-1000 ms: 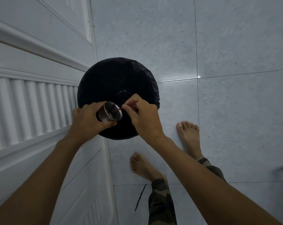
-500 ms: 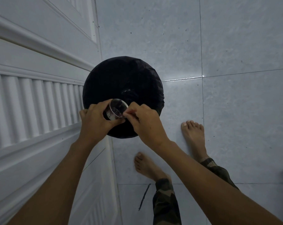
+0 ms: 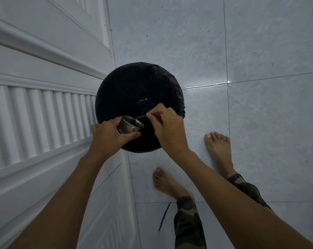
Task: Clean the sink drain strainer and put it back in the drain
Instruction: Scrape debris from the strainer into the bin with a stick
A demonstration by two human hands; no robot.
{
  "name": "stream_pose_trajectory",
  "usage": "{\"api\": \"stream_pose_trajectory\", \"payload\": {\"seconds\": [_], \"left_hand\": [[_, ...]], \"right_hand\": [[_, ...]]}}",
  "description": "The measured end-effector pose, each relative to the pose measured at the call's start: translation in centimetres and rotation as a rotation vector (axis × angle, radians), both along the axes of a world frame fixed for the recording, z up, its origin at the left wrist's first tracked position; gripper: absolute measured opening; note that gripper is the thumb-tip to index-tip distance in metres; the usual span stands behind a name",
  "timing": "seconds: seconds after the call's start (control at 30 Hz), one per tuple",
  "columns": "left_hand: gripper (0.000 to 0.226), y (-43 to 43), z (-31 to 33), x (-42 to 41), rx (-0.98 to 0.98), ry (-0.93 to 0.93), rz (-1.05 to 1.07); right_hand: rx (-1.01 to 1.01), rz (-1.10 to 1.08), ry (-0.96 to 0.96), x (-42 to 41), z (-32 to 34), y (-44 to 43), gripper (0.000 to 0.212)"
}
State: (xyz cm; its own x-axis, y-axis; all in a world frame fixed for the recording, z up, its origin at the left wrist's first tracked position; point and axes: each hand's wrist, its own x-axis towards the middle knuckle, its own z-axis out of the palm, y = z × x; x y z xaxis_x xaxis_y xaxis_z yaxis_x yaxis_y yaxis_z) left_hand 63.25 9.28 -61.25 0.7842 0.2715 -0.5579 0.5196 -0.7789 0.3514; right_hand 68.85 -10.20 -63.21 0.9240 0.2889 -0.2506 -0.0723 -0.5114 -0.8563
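Pale grey glossy floor tiles fill the background, with a white panelled, louvred door running along the left side. Over them, the left hand is clenched around a small round cup-shaped metal drain strainer, fingers wrapped behind its wall and the thumb pressed beneath its rim; the strainer is tilted so its open mouth faces right and slightly up, and a few small holes show in its side. The right hand pinches a thin red stick between thumb and fingertips, the stick's free end reaching left to just above the strainer's rim; whether it touches the metal cannot be told. Both hands are held over the near edge of a round bin lined with a black plastic bag, which stands on the tiles against the door's edge. Below the bin, two bare feet rest on the floor, the legs in camouflage-patterned trousers. A dark thin streak lies on the tile beside the left foot.
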Motion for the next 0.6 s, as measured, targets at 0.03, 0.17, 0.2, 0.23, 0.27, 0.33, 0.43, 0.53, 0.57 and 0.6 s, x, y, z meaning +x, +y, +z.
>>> {"api": "stream_pose_trajectory", "payload": {"seconds": [0.03, 0.17, 0.2, 0.23, 0.27, 0.33, 0.43, 0.53, 0.57, 0.6], "left_hand": [[0.057, 0.1, 0.0, 0.0, -0.012, 0.018, -0.014], [0.061, 0.3, -0.2, 0.3, -0.024, 0.05, -0.031], [0.064, 0.4, -0.4, 0.3, 0.004, 0.055, -0.028], [0.072, 0.5, -0.5, 0.3, 0.028, 0.073, -0.021], [0.083, 0.5, -0.6, 0.3, 0.038, 0.095, -0.009], [0.094, 0.5, -0.6, 0.3, 0.018, 0.118, 0.026], [0.084, 0.1, -0.5, 0.5, -0.017, 0.105, 0.027], [0.075, 0.2, -0.8, 0.5, 0.011, 0.09, 0.001], [0.075, 0.2, -0.8, 0.4, 0.016, 0.095, 0.001], [0.074, 0.2, -0.8, 0.4, 0.018, 0.092, -0.002]], "right_hand": [[0.019, 0.072, 0.011, -0.2, 0.0, 0.3, 0.01], [-0.051, 0.119, 0.069, 0.0, -0.9, 1.0, 0.011], [-0.038, 0.033, 0.08, 0.5, -1.1, 0.8, 0.011], [-0.009, -0.029, 0.074, 0.9, -1.1, 0.7, 0.01], [0.025, -0.035, 0.063, 1.0, -1.0, 0.7, 0.01], [0.052, 0.078, 0.064, 0.4, -0.7, 1.1, 0.009], [-0.03, 0.088, 0.096, 0.2, -0.9, 1.0, 0.01], [-0.013, -0.055, 0.08, 1.1, -1.3, 0.3, 0.01], [0.011, -0.012, 0.072, 0.9, -1.1, 0.3, 0.009], [0.022, 0.062, 0.073, 0.5, -0.9, 0.5, 0.009]]}}
